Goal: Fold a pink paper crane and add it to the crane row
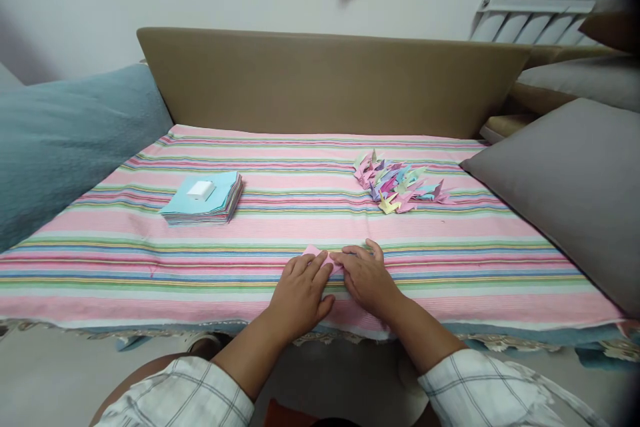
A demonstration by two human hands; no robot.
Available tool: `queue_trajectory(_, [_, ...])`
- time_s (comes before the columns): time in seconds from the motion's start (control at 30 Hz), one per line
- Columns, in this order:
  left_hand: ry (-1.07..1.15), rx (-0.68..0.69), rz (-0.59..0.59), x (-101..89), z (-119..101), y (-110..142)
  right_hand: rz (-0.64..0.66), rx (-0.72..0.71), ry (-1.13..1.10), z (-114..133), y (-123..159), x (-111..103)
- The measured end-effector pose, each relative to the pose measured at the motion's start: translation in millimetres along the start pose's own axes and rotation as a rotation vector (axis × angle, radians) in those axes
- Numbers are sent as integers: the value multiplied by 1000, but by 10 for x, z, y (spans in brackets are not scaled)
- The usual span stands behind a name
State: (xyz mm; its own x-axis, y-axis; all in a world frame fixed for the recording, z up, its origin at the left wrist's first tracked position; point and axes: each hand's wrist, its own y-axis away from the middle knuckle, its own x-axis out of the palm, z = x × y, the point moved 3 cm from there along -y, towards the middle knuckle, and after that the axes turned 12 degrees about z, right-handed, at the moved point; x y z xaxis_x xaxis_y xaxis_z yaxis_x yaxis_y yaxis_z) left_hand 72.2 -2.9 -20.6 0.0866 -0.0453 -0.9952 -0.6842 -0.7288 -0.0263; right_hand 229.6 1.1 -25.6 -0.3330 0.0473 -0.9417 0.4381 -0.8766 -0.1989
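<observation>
A small piece of folded pink paper (311, 250) lies on the striped cloth, mostly covered by my hands. My left hand (301, 290) rests palm down over its left part, fingers stretched out and pressing it flat. My right hand (367, 280) touches the paper's right end with its foremost fingertips, its other fingers spread apart over the cloth. Beyond my right hand is a loose heap of folded paper cranes (393, 181) in pink, purple, blue, green and yellow. How the pink paper is folded under my fingers cannot be made out.
A thick stack of coloured paper squares (200, 207) stands at the left, with a small white box-like object (201, 190) on top. Striped cloth (280, 213) covers the seat. A brown backrest (325, 83), a blue cushion (75, 140) and a grey cushion (565, 193) border it.
</observation>
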Motion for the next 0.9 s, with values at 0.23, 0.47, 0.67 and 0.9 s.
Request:
queue_trajectory(0.23, [13, 7, -1, -5, 3, 5, 22, 34, 3, -112, 27, -100])
queue_trajectory(0.47, [1, 6, -9, 6, 7, 3, 51, -37, 33, -214, 81, -147])
queue_trajectory(0.67, [7, 8, -18, 0, 10, 6, 53, -80, 108, -257, 129, -122])
queue_trajectory(0.9, [15, 11, -16, -16, 7, 3, 56, 2, 124, -383, 146, -194])
